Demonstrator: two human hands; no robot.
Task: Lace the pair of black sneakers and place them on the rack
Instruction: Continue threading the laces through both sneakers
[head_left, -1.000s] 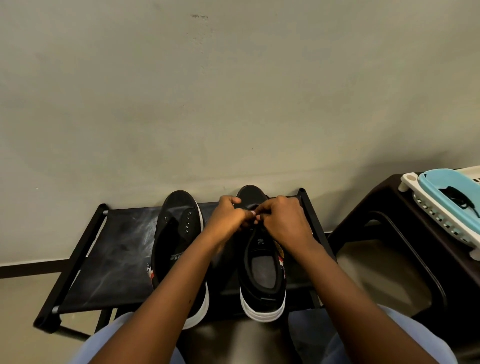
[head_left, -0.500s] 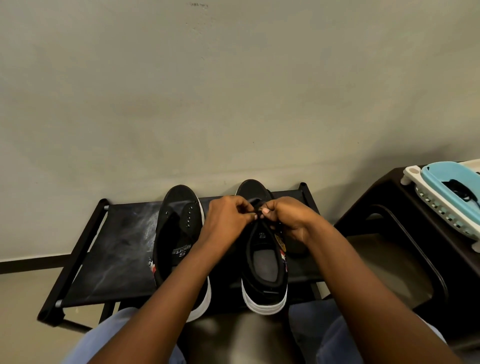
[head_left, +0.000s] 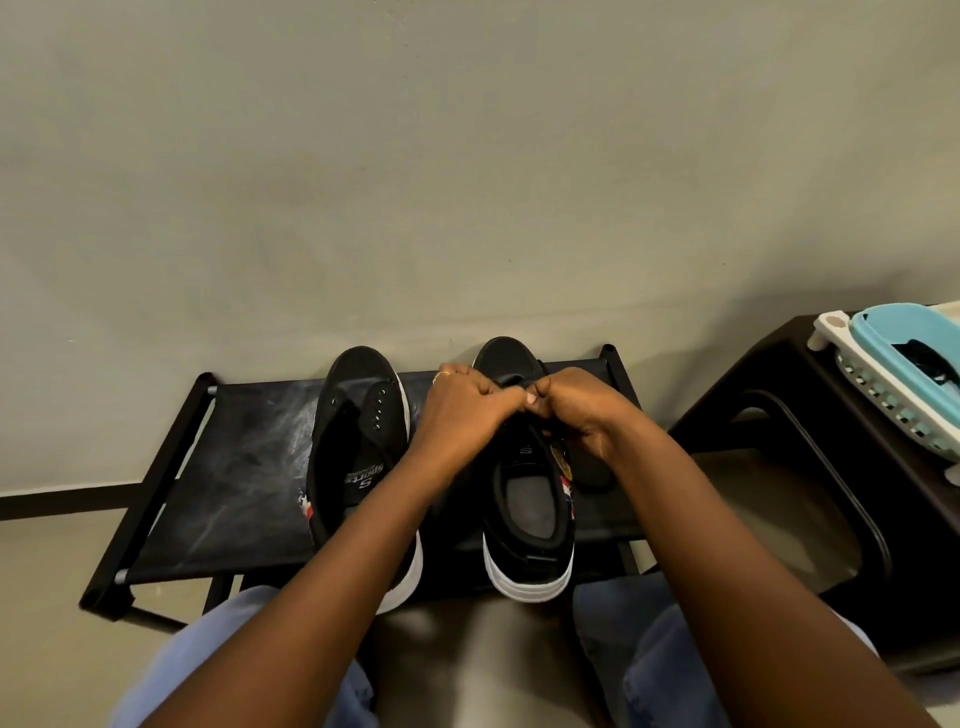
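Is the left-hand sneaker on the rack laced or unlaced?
Unlaced. The left-hand sneaker shows bare eyelets and no lace, its tongue area open. Both hands work at the other sneaker.

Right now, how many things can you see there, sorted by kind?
Black sneakers: 2, left one and right one
Hands: 2, left hand and right hand, both on the right sneaker
Shoe rack: 1
Dark stool: 1
Baskets: 2, blue basket in white basket
Total: 8

Two black white-soled sneakers: left sneaker (head_left: 358, 452) unlaced, right sneaker (head_left: 527, 519) beside it, both on rack (head_left: 234, 467).
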